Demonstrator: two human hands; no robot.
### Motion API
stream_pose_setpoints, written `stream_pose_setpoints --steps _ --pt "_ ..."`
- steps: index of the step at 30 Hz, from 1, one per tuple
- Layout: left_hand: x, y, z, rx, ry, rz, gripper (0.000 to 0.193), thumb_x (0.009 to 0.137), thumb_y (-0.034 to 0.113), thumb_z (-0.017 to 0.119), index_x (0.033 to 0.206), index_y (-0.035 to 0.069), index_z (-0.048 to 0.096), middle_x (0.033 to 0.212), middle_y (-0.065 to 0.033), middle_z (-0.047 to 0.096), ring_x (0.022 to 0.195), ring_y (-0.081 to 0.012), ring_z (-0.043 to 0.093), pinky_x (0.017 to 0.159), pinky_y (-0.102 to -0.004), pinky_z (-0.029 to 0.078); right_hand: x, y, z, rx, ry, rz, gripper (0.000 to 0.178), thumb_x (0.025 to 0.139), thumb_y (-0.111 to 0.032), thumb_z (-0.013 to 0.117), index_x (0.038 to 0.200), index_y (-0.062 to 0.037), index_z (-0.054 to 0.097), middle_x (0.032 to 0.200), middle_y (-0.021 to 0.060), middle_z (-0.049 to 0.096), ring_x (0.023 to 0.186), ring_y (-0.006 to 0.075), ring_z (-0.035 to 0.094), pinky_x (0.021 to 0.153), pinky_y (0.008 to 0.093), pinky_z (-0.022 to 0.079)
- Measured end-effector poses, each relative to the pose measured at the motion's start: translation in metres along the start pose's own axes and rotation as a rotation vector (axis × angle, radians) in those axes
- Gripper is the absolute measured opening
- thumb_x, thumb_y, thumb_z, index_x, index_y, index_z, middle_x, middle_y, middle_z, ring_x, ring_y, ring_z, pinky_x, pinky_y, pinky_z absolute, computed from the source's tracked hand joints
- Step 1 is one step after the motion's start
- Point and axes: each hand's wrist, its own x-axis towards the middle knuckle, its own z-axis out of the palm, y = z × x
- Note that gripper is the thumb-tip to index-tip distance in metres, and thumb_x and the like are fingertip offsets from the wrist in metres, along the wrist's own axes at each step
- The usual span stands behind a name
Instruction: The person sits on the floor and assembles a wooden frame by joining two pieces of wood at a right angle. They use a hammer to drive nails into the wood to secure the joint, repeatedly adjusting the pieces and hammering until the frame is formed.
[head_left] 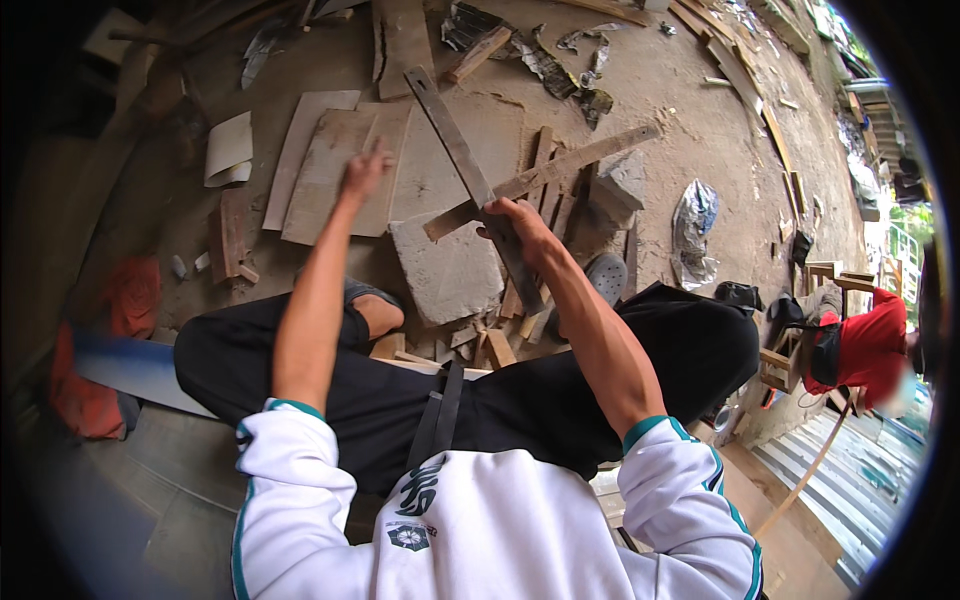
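My right hand [525, 228] is wrapped around a long, flat grey-brown bar [446, 128] with a hole near its far end. The bar slants from the far left down toward my right foot. It crosses a wooden strip [590, 153], which lies diagonally over two rough concrete blocks, the larger one [448, 272] at the left and the smaller one [620, 180] at the right. My left hand [368, 172] holds nothing. It hovers over thin flat boards [325, 165] on the ground, with at least one finger stretched out.
Wood offcuts [498, 347] lie between my legs. A crumpled silver wrapper [695, 230] is on the dirt at the right, near long planks [735, 75]. Torn dark sheeting [550, 65] lies farther off. A person in red [865, 345] is at the far right. An orange-red cloth [130, 300] is at the left.
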Motion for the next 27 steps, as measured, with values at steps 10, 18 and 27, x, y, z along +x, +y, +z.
stream_pose_setpoints --steps 10,18,27 --pt "-0.102 0.072 0.070 0.048 -0.316 0.088 0.068 0.078 0.067 0.066 0.095 0.002 0.069 0.086 -0.0104 0.070 0.071 -0.0152 0.062 0.067 -0.0334 0.050 0.014 0.012 0.011 -0.129 -0.107 -0.082 0.028 0.082 -0.020 0.068 0.093 0.0058 0.066 0.086 0.0102 0.065 0.070 0.0171 0.064 0.074 0.0322 0.057" --pt "-0.111 0.087 0.066 -0.065 -0.600 -0.100 0.052 0.082 0.051 0.072 0.102 0.003 0.068 0.089 -0.0048 0.067 0.078 -0.0128 0.061 0.069 -0.0281 0.049 -0.015 -0.009 0.006 -0.328 -0.134 -0.154 0.028 0.081 -0.020 0.068 0.091 0.0057 0.068 0.078 0.0097 0.066 0.067 0.0154 0.064 0.066 0.0283 0.054" --pt "-0.135 0.092 0.094 -0.155 -0.524 0.033 0.049 0.084 0.053 0.069 0.097 0.005 0.070 0.080 -0.0004 0.064 0.067 -0.0098 0.057 0.059 -0.0247 0.046 -0.039 -0.019 -0.011 -0.424 -0.200 -0.196 0.042 0.079 -0.029 0.071 0.103 0.0053 0.066 0.091 0.0094 0.067 0.079 0.0181 0.065 0.072 0.0298 0.052"
